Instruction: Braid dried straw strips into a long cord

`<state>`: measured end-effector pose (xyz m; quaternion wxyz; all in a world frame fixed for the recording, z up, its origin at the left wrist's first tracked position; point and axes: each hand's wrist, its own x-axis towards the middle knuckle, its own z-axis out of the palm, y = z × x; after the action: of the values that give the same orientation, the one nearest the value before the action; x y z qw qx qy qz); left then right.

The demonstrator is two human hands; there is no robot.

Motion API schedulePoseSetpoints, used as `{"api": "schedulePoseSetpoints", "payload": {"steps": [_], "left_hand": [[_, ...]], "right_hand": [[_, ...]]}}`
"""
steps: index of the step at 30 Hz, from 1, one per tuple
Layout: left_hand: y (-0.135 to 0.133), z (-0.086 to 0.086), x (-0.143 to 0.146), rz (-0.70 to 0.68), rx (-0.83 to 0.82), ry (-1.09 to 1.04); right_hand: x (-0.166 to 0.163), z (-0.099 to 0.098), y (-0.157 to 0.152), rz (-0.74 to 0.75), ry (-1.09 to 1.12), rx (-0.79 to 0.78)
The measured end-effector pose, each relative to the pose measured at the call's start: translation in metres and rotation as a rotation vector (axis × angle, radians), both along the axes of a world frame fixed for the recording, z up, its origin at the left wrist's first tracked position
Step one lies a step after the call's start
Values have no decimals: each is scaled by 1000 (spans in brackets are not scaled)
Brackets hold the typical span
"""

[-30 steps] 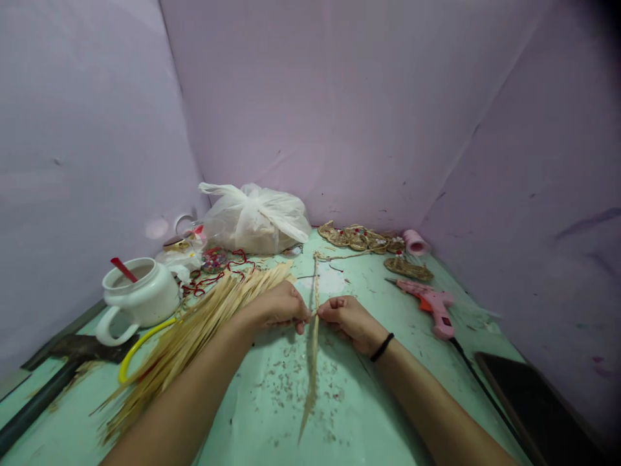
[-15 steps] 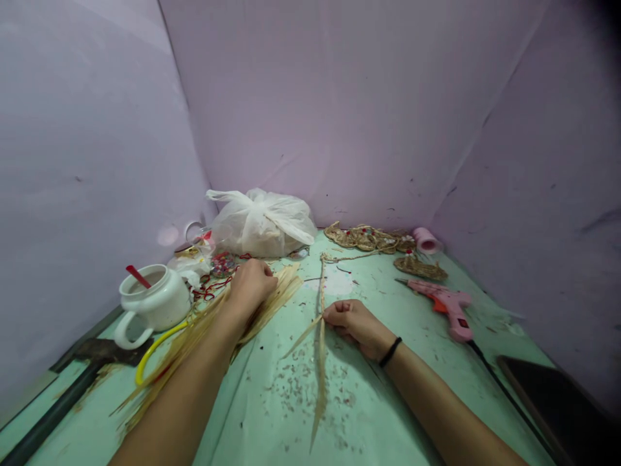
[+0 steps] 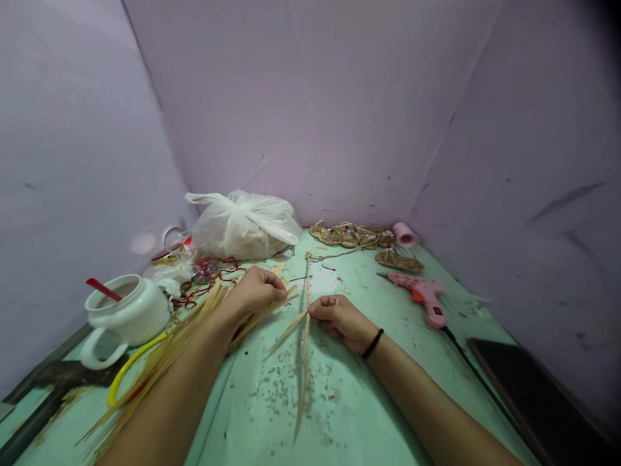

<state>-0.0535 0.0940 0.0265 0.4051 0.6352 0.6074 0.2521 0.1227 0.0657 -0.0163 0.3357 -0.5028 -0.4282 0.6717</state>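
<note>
My right hand point(image 3: 339, 318) pinches a thin braid of dried straw point(image 3: 306, 291) that runs from the far woven pieces toward me, with loose straw ends point(image 3: 301, 375) trailing below the grip. My left hand point(image 3: 256, 291) rests curled on a heap of dried straw strips point(image 3: 165, 353) to the left, its fingers closed around a strip at the heap's far end. A black band circles my right wrist.
A white teapot point(image 3: 127, 314) with a red stick and a yellow tube point(image 3: 127, 370) lie at left. Behind are a white plastic bag point(image 3: 245, 223), red thread with beads point(image 3: 206, 272), woven straw pieces point(image 3: 349, 236) and a pink roll point(image 3: 402, 235). A pink glue gun point(image 3: 423, 294) lies at right.
My left hand let go of the braid, moved left to the straw heap and closed on a strip there. My right hand has kept its pinch on the braid.
</note>
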Motion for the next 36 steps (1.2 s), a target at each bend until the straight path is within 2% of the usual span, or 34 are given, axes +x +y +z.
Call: {"api": "schedulePoseSetpoints", "payload": {"steps": [2,4,7,11,14,17,20,24,27,30,32,36], "left_hand": [[0,1,4,-21,16,-25],[3,1,4,43,72,-15],[4,6,1,174,273,170],[-22,29,7,188,654,431],[-51,52,20,96,776,490],[-61,56,30,30,591,601],[-49,35,30,-116,284,712],[-28,2,24,-267,11,575],[-24,-4,22,-302,-129,389],[-24,-1,21,-311,-151,256],[-22,1,20,-305,-124,254],[-15,-5,16,-201,96,397]], "right_hand": [[0,0,0,-2,13,10],[0,-1,0,0,16,16],[0,-2,0,-1,8,9],[0,-1,0,-5,20,8],[1,0,0,-5,24,12],[2,0,0,-9,37,7],[2,-1,0,-15,49,6],[1,-3,1,-2,44,14],[1,-2,0,-9,38,23],[0,-1,-1,-21,32,15],[0,-1,-1,-19,30,11],[0,-2,-1,-13,34,14]]}}
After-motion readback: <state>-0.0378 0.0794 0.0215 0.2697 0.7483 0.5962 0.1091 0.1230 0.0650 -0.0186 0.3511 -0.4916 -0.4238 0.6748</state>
